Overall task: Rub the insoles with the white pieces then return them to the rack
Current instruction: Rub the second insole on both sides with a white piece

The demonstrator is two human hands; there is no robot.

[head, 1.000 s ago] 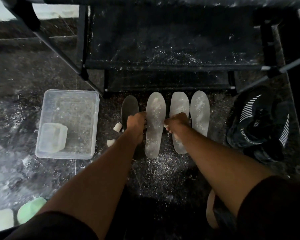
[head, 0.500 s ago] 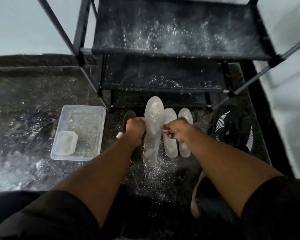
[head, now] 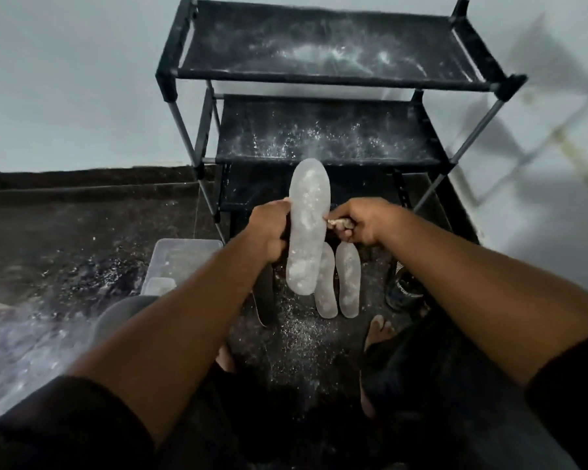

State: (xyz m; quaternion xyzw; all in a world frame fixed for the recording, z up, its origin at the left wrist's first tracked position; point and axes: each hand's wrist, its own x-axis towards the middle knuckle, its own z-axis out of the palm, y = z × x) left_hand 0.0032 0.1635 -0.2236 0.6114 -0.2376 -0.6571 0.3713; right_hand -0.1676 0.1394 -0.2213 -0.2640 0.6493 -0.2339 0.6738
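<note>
Nearest the camera, two bare forearms reach forward over a dark speckled floor (head: pixel 65 232) dusted with white powder. The left hand (head: pixel 269 228) has its grip curled round the left edge of a pale, powder-coated insole (head: pixel 306 228), holding it upright in the air with its rounded toe end up. The right hand (head: pixel 364 223) pinches a small whitish piece (head: pixel 336 225) in curled fingers, just at the insole's right edge; whether the piece touches the insole I cannot tell. Below the raised insole, two more pale insoles (head: pixel 336 283) lie side by side on the floor, and a dark one (head: pixel 265 300) lies left of them. A clear plastic tub (head: pixel 180 252) sits further left. Beyond stands the black rack (head: pixel 319 79), its fabric shelves streaked with white dust, against a pale wall.
</note>
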